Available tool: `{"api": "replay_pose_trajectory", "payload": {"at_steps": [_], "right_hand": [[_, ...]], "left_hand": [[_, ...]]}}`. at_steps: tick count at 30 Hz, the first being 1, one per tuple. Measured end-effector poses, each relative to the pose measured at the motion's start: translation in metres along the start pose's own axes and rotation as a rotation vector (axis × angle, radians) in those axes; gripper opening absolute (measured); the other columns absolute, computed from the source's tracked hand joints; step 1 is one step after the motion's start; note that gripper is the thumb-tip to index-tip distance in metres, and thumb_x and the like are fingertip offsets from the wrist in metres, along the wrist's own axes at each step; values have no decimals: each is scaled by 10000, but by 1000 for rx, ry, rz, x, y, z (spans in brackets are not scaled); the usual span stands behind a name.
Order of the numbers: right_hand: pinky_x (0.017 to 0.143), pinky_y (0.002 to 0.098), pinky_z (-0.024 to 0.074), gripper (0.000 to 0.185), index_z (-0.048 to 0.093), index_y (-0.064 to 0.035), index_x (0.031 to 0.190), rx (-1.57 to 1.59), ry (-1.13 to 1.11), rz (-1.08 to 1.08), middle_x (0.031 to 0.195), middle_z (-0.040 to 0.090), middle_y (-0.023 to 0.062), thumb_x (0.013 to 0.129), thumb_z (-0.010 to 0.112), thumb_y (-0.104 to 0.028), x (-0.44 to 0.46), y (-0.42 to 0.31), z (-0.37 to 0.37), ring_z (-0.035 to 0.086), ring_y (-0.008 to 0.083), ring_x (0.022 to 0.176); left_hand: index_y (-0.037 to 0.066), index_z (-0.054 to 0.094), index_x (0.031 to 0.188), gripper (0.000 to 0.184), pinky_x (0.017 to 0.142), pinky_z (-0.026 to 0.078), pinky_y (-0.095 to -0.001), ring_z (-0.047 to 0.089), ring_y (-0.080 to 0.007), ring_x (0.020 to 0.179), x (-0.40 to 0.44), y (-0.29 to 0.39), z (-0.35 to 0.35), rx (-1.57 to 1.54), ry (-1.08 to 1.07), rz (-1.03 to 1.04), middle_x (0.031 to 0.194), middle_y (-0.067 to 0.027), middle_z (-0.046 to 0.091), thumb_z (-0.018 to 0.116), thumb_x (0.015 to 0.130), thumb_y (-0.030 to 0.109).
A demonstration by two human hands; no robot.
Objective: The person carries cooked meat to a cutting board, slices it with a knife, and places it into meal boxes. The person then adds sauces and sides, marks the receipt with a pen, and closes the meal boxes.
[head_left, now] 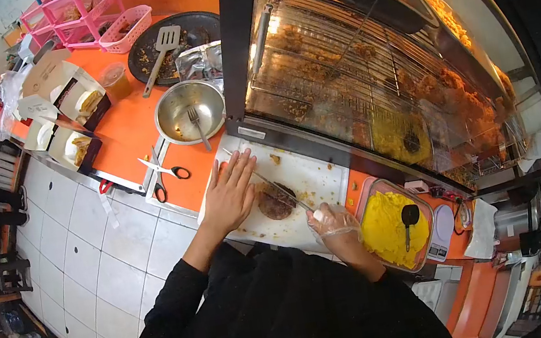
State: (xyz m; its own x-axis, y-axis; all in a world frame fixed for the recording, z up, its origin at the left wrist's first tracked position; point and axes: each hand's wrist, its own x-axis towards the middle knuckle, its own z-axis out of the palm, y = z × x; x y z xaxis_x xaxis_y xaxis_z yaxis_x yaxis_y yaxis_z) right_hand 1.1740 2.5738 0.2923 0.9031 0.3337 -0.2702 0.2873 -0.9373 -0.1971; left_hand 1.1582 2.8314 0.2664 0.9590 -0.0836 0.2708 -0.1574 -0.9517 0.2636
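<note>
A round brown patty [276, 201] lies on the white cutting board [314, 180], with crumbs around it. My right hand [336, 227], in a clear plastic glove, is closed on the pale handle of a long knife [285, 190]. The blade runs up and left across the patty. My left hand [231, 187] is bare and lies flat with its fingers extended, over the board's left part, left of the patty. The knife's tip end shows just beyond its fingertips. A small reddish thing, partly hidden, shows by these fingers.
Scissors [160, 173] and a steel bowl [185, 114] with a fork are left of the board. Open boxes [67, 140] stand farther left. A glass warmer [340, 74] rises behind the board. A tray of yellow food [386, 230] and a scale [441, 231] sit at right.
</note>
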Motion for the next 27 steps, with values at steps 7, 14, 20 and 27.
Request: {"api": "replay_pose_trajectory", "payload": {"at_steps": [7,14,20,27], "right_hand": [[642,465,535,385,550,-62,1100,-239,66,-237,726,638,173,931,487,-401,11,14,8,667,331,679],[710,467,526,402,584,-57,1040,-199,28,-216,758,645,167,934,464,-425,18,13,15,660,343,756],[771,477,500,490,551,-47,1080,-123,-119,-118,856,655,196,945,387,-488,25,8,6,643,389,818],[691,463,516,416,553,-43,1021,-160,213,-234,742,633,176,912,505,-441,8,12,15,643,371,744]], "left_hand": [[77,338,1431,574,1154,143,-459,252,-232,1408,-4,0,12,-75,-7,-61,1510,-69,299,454,883,203],[82,319,1443,586,1156,141,-450,217,-224,1422,-6,-6,26,-87,-68,-77,1521,-55,276,441,883,207],[110,290,1461,595,1155,127,-465,195,-218,1431,-6,-11,32,-112,-73,-91,1536,-50,246,432,893,221],[102,301,1458,582,1150,126,-490,208,-238,1426,-8,-6,16,-89,-20,-59,1533,-62,254,437,902,210]]}}
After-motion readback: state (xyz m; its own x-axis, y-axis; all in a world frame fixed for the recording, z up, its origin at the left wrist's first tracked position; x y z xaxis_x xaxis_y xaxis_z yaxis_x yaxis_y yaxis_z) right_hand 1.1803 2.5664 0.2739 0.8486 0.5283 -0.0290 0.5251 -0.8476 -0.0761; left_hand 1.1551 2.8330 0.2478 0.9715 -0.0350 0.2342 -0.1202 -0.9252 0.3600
